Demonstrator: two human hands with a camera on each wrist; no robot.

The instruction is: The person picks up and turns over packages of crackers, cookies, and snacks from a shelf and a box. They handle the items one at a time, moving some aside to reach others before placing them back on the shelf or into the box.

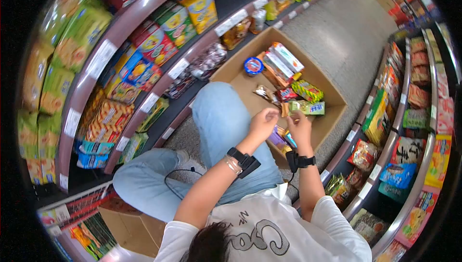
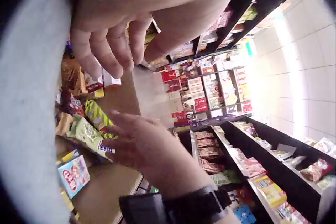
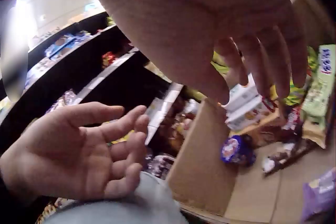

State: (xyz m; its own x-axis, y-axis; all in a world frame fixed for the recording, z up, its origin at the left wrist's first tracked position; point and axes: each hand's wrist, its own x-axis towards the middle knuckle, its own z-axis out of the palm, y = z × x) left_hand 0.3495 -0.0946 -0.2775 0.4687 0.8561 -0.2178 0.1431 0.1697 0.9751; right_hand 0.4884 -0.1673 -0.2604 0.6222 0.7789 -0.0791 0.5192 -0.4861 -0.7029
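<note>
Aisle stock-check, near to far.

1. Left hand: raised above the knee in blue jeans, palm turned up, fingers spread and loosely bent. It holds nothing, as the right wrist view shows plainly.
2. Right hand: just beside the left hand without touching it, fingers hanging relaxed and apart. There is nothing in its grasp.
3. Purple packet: lies in the near corner of the box, directly below the two hands and partly hidden by them. Neither hand touches it.
4. Green packet: lies flat in the box just beyond the right hand's fingertips. Whether they touch it cannot be told.
5. Cardboard box: open-topped, standing on the floor in front of the knee, with part of its bottom bare.
6. Striped green and red packet: lies beyond the green packet, near the box's right wall.
7. Blue round tub: stands at the far left of the box.
8. White and red cartons: stacked against the far wall, beside the tub.
9. Left shelves: snack packets and boxes in rows behind price strips.
10. Right shelves: bagged snacks.
11. Grey floor: runs on beyond the box.
</note>
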